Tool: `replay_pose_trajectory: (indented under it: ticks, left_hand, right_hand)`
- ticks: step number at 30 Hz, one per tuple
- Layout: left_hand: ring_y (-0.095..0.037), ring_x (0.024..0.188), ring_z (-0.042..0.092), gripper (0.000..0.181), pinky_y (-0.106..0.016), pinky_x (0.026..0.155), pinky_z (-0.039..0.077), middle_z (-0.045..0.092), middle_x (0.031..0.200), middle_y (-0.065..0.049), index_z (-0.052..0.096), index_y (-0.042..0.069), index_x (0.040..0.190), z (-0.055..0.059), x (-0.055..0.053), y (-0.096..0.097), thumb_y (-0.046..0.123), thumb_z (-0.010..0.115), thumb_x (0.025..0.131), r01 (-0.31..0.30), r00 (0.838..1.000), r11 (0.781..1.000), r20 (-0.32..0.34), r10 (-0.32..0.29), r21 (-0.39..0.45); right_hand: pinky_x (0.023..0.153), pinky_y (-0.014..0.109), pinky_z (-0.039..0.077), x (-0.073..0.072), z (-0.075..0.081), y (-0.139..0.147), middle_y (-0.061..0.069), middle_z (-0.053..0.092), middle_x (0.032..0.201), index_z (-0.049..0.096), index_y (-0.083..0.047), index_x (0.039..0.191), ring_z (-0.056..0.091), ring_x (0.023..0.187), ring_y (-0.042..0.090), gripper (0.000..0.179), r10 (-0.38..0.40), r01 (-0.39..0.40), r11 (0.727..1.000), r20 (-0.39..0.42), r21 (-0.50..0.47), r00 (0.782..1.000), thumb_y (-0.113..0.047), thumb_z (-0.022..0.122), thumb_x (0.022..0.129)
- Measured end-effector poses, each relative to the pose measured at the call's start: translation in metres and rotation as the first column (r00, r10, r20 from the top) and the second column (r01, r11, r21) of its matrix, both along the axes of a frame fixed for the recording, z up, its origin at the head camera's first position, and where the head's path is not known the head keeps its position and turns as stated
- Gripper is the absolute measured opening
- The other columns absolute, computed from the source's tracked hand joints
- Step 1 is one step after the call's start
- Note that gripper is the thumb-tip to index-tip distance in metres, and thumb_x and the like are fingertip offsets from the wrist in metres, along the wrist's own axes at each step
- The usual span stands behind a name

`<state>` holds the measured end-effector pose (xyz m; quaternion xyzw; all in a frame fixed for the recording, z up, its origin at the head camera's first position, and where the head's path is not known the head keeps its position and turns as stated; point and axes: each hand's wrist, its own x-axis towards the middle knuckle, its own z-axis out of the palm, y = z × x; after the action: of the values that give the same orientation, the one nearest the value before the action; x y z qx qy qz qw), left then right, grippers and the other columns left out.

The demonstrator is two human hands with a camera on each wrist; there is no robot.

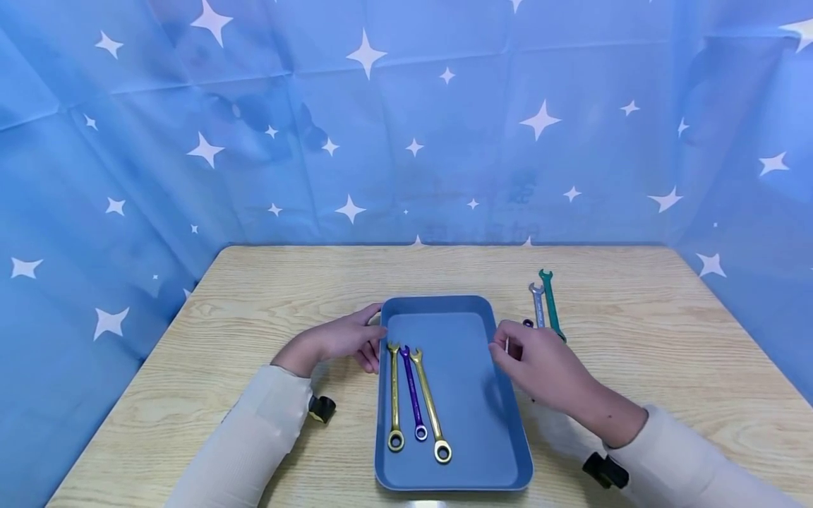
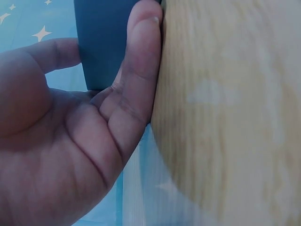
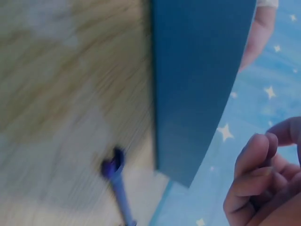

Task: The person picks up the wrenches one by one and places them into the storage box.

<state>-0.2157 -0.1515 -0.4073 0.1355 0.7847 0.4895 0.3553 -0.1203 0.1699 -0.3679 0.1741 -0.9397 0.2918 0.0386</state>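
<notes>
Left hand point(image 1: 346, 342) is gripping the left wall of the blue tray point(image 1: 466, 381), thumb at the rim and fingers lying along the outer side. Right hand point(image 1: 546, 367) is hanging by the right rim, contact unclear, fingers curled in, thumb nearly meeting fingertips, nothing showing between them. Inside the tray, toward its left wall, a gold wrench point(image 1: 395, 398), a purple wrench point(image 1: 413, 395) and a second gold wrench point(image 1: 429, 401) are lying lengthwise. A silver wrench point(image 1: 539, 307) and a green wrench point(image 1: 550, 303) are resting on the table point(image 1: 641, 317) beyond the right hand. Handling estimate: wrenches are looking metallic, so probably stiff, dense, slightly slippery, hardly fragile; mid-shank is offering the best-balanced pinch. Tray is looking like light, rigid plastic, probably prone to sliding; opposite walls are giving the surest hold.
</notes>
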Motion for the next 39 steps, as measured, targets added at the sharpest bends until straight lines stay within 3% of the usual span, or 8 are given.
replay_pose_trajectory:
  ticks: [17,39]
  left_hand:
    - [-0.024,0.069,0.07,0.067,-0.04,0.072,0.063,0.067,0.082,-0.016,0.001,0.028,0.162,-0.002,0.0,-0.001,0.025,0.041,0.108,0.011,1.0,1.0,-0.001,-0.011,0.017]
    - [-0.024,0.069,0.069,0.07,-0.04,0.072,0.063,0.066,0.083,-0.016,-0.002,0.028,0.162,-0.003,-0.001,-0.001,0.026,0.042,0.107,0.006,1.0,1.0,0.001,-0.006,0.01]
  right_hand:
    - [0.042,0.022,0.031,-0.017,-0.019,0.035,-0.008,0.043,0.052,0.058,-0.015,0.081,0.038,0.043,0.008,0.018,-0.115,0.109,0.981,0.025,0.159,0.993,-0.017,0.054,0.098]
    - [0.044,0.024,0.03,-0.036,-0.035,0.053,-0.002,0.046,0.057,0.058,-0.014,0.074,0.04,0.048,0.012,0.024,-0.133,0.084,0.958,0.166,0.274,0.977,-0.021,0.062,0.097]
